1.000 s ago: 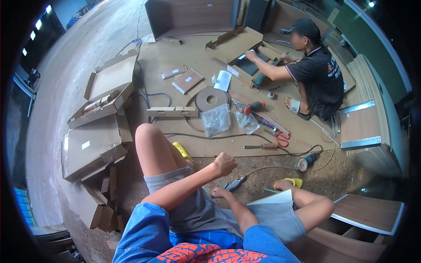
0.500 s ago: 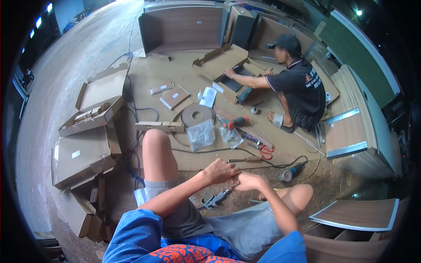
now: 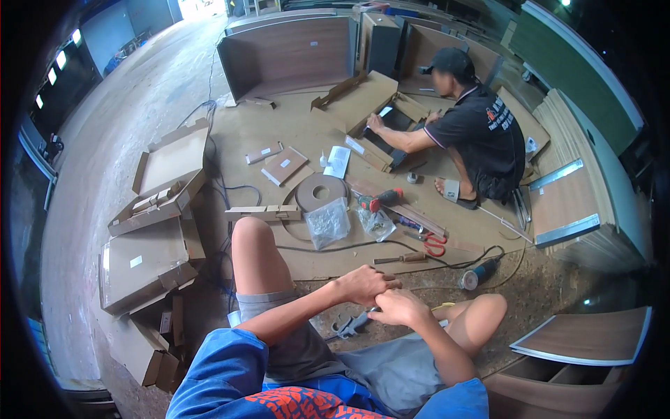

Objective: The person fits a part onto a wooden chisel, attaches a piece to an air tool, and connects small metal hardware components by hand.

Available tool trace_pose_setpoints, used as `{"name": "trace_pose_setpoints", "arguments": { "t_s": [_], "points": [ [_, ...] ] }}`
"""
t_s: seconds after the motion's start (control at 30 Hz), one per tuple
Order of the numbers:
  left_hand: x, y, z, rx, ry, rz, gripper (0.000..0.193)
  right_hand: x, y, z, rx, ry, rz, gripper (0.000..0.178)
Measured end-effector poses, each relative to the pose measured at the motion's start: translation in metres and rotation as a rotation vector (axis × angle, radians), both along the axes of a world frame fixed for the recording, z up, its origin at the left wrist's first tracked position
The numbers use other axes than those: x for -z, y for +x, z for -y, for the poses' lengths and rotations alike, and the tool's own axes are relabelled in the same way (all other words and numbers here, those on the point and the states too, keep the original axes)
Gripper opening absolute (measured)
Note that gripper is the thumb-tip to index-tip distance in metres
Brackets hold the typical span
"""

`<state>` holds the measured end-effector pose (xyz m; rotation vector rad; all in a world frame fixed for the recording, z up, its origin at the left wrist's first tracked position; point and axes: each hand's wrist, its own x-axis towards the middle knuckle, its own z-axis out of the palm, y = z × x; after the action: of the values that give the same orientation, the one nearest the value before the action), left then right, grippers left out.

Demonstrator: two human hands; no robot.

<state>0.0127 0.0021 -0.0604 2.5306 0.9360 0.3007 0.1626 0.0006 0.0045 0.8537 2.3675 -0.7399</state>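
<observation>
Brought left hand point(image 3: 366, 284) against right hand point(image 3: 400, 308), apart a second ago, with fingers curled; can't tell if gripping anything. So not working the grey gun-shaped tool point(image 3: 348, 326), lying on the floor point(image 3: 537, 295) nearby.

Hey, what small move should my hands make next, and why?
Perhaps part them and lower the right hand toward the grey gun-shaped tool. The tool shows just below your hands in this view, and the right hand and left hand are together. I can't tell whether they hold anything small.
</observation>
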Motion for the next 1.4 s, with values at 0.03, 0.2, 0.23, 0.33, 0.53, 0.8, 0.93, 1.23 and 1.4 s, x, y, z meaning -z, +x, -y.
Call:
{"name": "trace_pose_setpoints", "arguments": {
  "t_s": [0.03, 0.2, 0.23, 0.33, 0.53, 0.8, 0.93, 1.23, 1.4],
  "points": [
    [0.003, 0.001, 0.002, 0.016, 0.041, -0.011, 0.042, 0.008, 0.002, 0.003, 0.013, 0.033, -0.018, 0.041],
    [0.010, 0.004, -0.001, 0.021, -0.040, -0.134, 0.043, 0.022, 0.007, 0.006, 0.045, 0.106, -0.111, 0.040],
    [0.009, 0.002, -0.001, -0.004, -0.016, -0.102, 0.042, 0.022, 0.005, 0.006, 0.051, 0.141, -0.127, 0.040],
    [0.008, -0.003, -0.004, -0.020, 0.039, -0.062, 0.041, 0.009, -0.003, 0.005, 0.062, 0.195, -0.092, 0.030],
    [0.002, -0.006, -0.005, -0.074, 0.053, -0.005, 0.030, 0.004, -0.010, 0.002, 0.092, 0.203, -0.081, 0.032],
    [0.015, -0.007, 0.006, -0.132, 0.139, -0.052, 0.022, 0.008, -0.013, 0.011, 0.044, 0.272, -0.073, 0.034],
    [0.015, 0.001, 0.008, -0.154, 0.189, -0.049, 0.021, -0.007, -0.016, 0.017, 0.046, 0.269, 0.012, 0.038],
    [0.004, -0.007, 0.011, -0.157, 0.169, -0.004, 0.019, -0.010, -0.022, 0.014, 0.076, 0.232, 0.046, 0.040],
    [0.005, -0.006, 0.006, -0.115, 0.100, -0.116, 0.025, 0.007, -0.013, 0.012, 0.057, 0.267, -0.051, 0.036]
  ]
}}
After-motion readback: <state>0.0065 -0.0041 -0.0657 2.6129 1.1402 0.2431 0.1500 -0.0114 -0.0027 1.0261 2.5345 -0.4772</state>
